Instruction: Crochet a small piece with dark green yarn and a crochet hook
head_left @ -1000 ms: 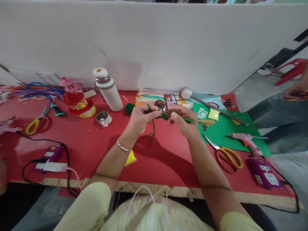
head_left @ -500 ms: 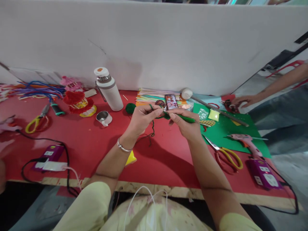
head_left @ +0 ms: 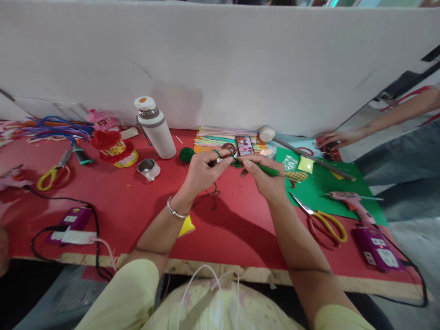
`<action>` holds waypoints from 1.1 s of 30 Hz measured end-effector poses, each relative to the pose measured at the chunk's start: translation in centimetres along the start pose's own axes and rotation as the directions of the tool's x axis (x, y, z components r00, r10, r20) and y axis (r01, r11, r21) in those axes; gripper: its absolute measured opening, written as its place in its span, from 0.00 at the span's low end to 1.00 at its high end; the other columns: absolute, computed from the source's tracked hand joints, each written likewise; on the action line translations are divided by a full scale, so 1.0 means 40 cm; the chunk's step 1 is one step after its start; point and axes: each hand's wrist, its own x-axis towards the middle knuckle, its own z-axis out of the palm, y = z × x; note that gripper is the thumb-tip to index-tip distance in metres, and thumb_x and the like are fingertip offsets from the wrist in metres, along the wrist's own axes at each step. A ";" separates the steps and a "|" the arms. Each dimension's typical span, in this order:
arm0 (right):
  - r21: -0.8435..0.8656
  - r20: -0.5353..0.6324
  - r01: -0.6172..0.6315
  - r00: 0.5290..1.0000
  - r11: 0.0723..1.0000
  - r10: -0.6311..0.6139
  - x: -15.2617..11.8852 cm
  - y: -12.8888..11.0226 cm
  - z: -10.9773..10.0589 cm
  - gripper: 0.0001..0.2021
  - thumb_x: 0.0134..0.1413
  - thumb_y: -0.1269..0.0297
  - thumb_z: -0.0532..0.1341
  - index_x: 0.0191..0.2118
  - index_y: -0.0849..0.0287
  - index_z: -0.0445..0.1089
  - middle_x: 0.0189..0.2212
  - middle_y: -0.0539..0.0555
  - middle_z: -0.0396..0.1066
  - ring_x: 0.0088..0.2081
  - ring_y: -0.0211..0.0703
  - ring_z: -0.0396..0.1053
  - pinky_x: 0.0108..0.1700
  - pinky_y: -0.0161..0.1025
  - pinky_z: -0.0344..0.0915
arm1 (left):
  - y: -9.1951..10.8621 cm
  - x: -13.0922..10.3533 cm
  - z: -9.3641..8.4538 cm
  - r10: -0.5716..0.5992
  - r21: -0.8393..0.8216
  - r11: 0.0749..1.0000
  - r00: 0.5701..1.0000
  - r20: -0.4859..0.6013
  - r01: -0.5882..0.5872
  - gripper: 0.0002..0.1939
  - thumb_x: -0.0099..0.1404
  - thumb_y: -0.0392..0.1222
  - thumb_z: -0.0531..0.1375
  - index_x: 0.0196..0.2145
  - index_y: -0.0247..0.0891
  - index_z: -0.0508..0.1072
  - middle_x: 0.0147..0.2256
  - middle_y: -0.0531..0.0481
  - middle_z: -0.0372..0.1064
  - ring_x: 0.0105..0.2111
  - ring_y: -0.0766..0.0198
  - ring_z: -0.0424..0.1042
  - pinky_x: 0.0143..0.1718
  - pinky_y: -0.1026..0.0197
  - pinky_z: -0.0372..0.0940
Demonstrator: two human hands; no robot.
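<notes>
A small piece of dark green yarn work [head_left: 237, 163] sits between the two hands, above the red-topped bench [head_left: 237, 229] and just below the upright phone-like screen [head_left: 244, 145] as seen from here. It looks soft and uneven, with a strand looped around a finger of the left hand [head_left: 207, 172]. That hand's grip is pinched together on the yarn work, thumb against finger. The right hand [head_left: 264, 176] has its grip closed on a slim tool with a bright green handle [head_left: 268, 171], its tip end at the yarn.

One round ball of dark green yarn [head_left: 186, 155] lies beside the left hand, and one loose, curling green strand [head_left: 215, 192] rests nearer the wearer. There are two pairs of scissors with red and yellow handles, one at the left [head_left: 55, 174] and one at the right [head_left: 325, 222], two purple power blocks [head_left: 74, 220] [head_left: 376, 247], one white bottle [head_left: 158, 133] and one metal-lined white cup [head_left: 149, 169].

Fingers hide much of the yarn work, and the tool's tip is too small to make out. A striped yarn ball [head_left: 228, 147] is partly covered. At the right, another person's hand [head_left: 338, 139] touches a blurred red and dark item; their arm is cut off by the frame edge.
</notes>
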 end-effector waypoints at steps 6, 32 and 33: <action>0.158 0.011 -0.134 0.991 0.978 0.134 0.008 0.017 -0.004 0.10 0.55 0.53 0.74 0.39 0.50 0.85 0.34 0.50 0.82 0.33 0.40 0.78 0.32 0.36 0.76 | 0.002 0.001 0.000 0.074 0.025 0.997 0.997 -0.027 -0.074 0.15 0.64 0.46 0.70 0.22 0.38 0.79 0.31 0.47 0.80 0.32 0.62 0.74 0.35 0.60 0.67; 0.066 -0.009 0.099 0.995 0.993 -0.099 -0.003 0.014 0.017 0.06 0.52 0.57 0.77 0.37 0.44 0.85 0.33 0.49 0.79 0.28 0.39 0.71 0.29 0.40 0.73 | 0.001 -0.014 0.017 -0.151 -0.366 0.917 0.988 0.044 0.157 0.21 0.46 0.38 0.79 0.40 0.38 0.86 0.33 0.47 0.82 0.34 0.60 0.79 0.38 0.59 0.74; 0.089 -0.005 0.077 0.997 0.993 -0.077 -0.002 0.014 0.016 0.07 0.51 0.56 0.77 0.37 0.44 0.85 0.32 0.49 0.79 0.28 0.39 0.72 0.29 0.40 0.72 | 0.004 -0.015 0.013 -0.147 -0.366 0.917 0.988 0.055 0.157 0.21 0.46 0.38 0.79 0.40 0.37 0.86 0.33 0.47 0.81 0.35 0.60 0.80 0.39 0.59 0.75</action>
